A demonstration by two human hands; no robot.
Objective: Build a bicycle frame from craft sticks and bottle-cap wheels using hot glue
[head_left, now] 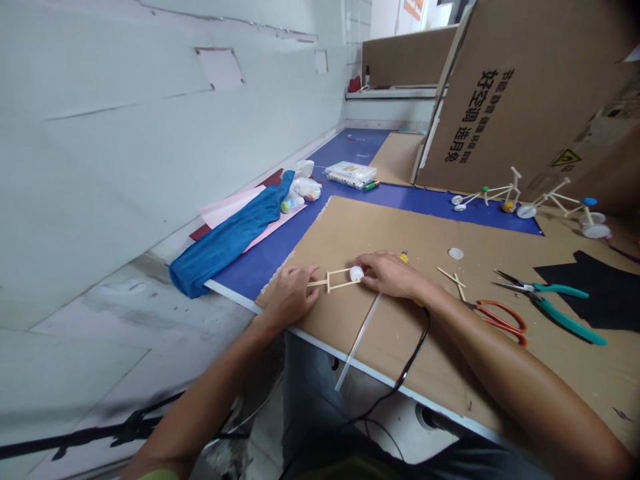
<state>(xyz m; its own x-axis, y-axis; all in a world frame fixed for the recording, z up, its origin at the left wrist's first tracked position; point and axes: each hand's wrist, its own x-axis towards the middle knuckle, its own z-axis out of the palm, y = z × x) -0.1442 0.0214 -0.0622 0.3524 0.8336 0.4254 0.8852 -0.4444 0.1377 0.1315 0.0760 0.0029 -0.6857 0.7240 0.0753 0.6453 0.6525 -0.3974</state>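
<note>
A small frame of glued wooden sticks (331, 281) lies on the brown cardboard sheet (400, 347), with a white plastic disc (356, 273) at its right end. My left hand (293, 294) grips the frame's left end. My right hand (387, 275) pinches the disc end. Below them lies a clear glue stick (359, 340), with a black cable (415, 343) running off the table edge. A yellow object (403, 257) is partly hidden behind my right hand. Nearby are loose crossed sticks (453, 280), a white disc (455, 253), and red-handled scissors (503, 321).
Green-handled pliers (560, 303) lie on black paper (595, 290). Two stick bicycle models (565, 207) stand at the back. Further off are a blue cloth (225, 233), a plastic bag (303, 188), a marker box (350, 175), and a large cardboard box (520, 93).
</note>
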